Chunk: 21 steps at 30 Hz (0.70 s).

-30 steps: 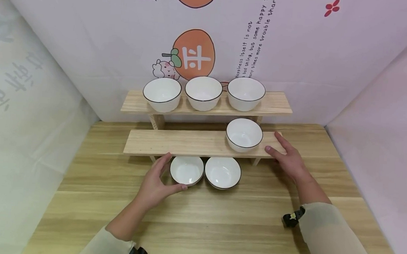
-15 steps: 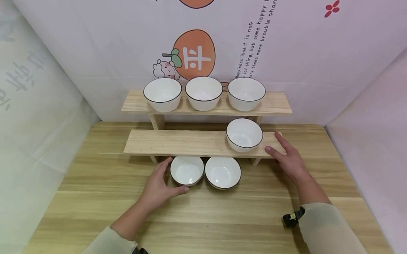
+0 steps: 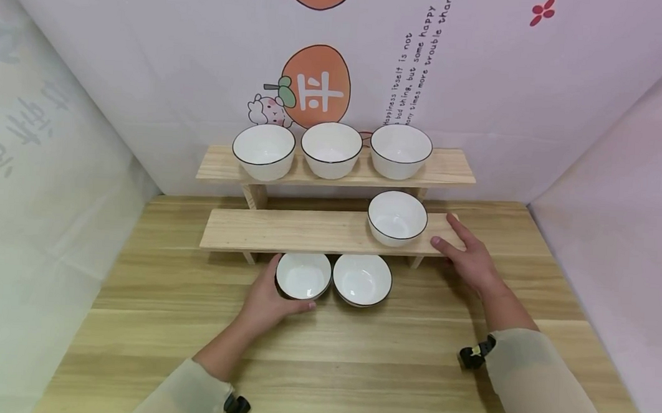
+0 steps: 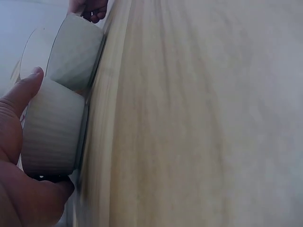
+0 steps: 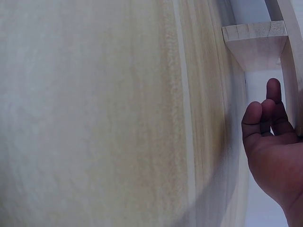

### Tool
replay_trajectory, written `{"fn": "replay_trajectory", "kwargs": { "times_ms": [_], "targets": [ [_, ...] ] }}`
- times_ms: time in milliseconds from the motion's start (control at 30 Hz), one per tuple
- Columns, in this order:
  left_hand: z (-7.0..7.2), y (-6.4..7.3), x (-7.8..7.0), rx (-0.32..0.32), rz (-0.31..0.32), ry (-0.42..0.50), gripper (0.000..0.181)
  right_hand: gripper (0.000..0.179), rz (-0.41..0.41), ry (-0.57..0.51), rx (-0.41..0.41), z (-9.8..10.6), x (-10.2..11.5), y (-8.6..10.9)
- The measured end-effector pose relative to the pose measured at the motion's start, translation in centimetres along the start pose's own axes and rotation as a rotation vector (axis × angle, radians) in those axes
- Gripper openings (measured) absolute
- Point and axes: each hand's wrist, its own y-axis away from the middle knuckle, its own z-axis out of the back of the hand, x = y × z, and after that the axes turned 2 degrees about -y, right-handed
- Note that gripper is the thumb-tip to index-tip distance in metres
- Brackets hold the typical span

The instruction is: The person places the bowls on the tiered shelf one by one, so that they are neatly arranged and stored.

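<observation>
My left hand [image 3: 267, 300] holds the left one of two white bowls on the table, with the thumb along its front and the fingers round its left side. That bowl [image 3: 303, 277] has a thin dark rim; its ribbed outer wall [image 4: 52, 132] shows in the left wrist view. Close beside it stands the second bowl [image 3: 362, 282]. My right hand [image 3: 471, 260] grips the right end of the lower wooden shelf [image 3: 285, 232], thumb and a finger on top. Several fingers [image 5: 254, 113] lie underneath in the right wrist view. One more bowl [image 3: 396, 219] sits on this shelf.
Behind and higher, the upper shelf [image 3: 451, 166] carries three like bowls [image 3: 331, 150] in a row. A wooden support [image 5: 255, 45] stands under the lower shelf near my right fingers. The wood-grain table [image 3: 356, 370] is walled by white printed cloth [image 3: 483, 83].
My left hand has dropped off the front edge of the lower shelf and closed in on the left bowl, its thumb sliding right along the bowl's front. My right hand stays put.
</observation>
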Motion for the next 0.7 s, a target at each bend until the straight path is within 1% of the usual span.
{"fn": "replay_trajectory", "kwargs": {
  "times_ms": [100,300,567,700],
  "targets": [
    [-0.32,-0.27,-0.09,-0.007,0.007,0.032,0.116,0.093,0.004,0.007,-0.002,0.04,-0.01,0.02],
    [-0.61,-0.45,-0.20,-0.005,0.019,0.091,0.117,0.094,0.003,-0.003,-0.005,-0.02,0.05,0.10],
    [-0.69,-0.34,-0.15,-0.023,0.029,0.099,0.118,0.095,0.002,0.000,-0.008,-0.02,0.07,0.04],
    [-0.72,-0.14,-0.07,-0.027,0.024,0.103,0.117,0.095,0.004,0.003,-0.008,-0.04,0.08,0.04]
  ]
}}
